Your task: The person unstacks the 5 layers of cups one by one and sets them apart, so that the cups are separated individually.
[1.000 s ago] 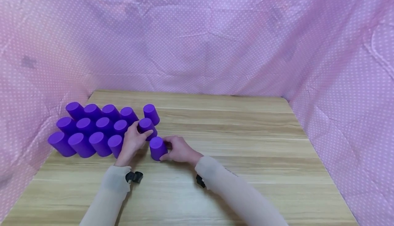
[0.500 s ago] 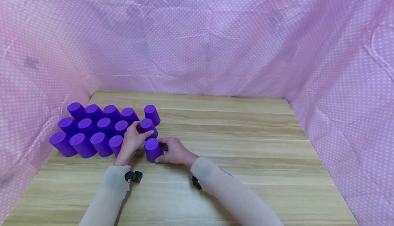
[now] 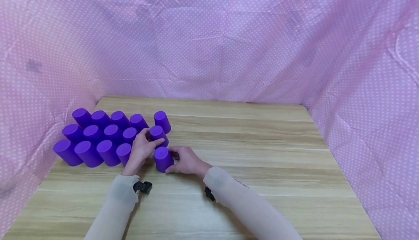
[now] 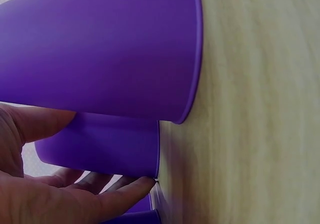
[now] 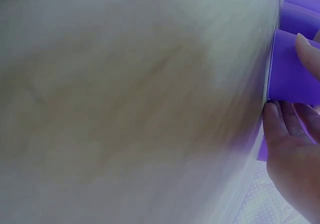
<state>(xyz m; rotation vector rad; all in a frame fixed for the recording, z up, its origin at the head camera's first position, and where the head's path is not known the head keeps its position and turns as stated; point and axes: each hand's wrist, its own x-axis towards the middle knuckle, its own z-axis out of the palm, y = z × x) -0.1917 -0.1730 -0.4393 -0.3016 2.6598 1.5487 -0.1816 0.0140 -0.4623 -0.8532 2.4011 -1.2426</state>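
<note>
Purple cups stand upside down on the wooden table. My left hand [image 3: 143, 149] holds the middle cup [image 3: 158, 134] of a separate right-hand column, thumb on its near right side, fingers on its left. My right hand [image 3: 188, 160] grips the front cup [image 3: 163, 159] of that column from the right, and the right wrist view shows thumb and fingers on either side of this cup [image 5: 292, 67]. Both cups rest on the tabletop. The column's back cup [image 3: 162, 122] is untouched. In the left wrist view the front cup [image 4: 110, 49] partly hides the cup in my left hand [image 4: 65, 194].
Left of my left hand several more inverted purple cups [image 3: 88, 154] stand close together in three rows. The wooden table [image 3: 255, 152] extends to the right. Pink dotted cloth [image 3: 222, 40] hangs around the back and sides.
My right hand has slid the front cup a little to the left, in front of the middle cup, and then stopped. My left hand has kept its hold on the middle cup.
</note>
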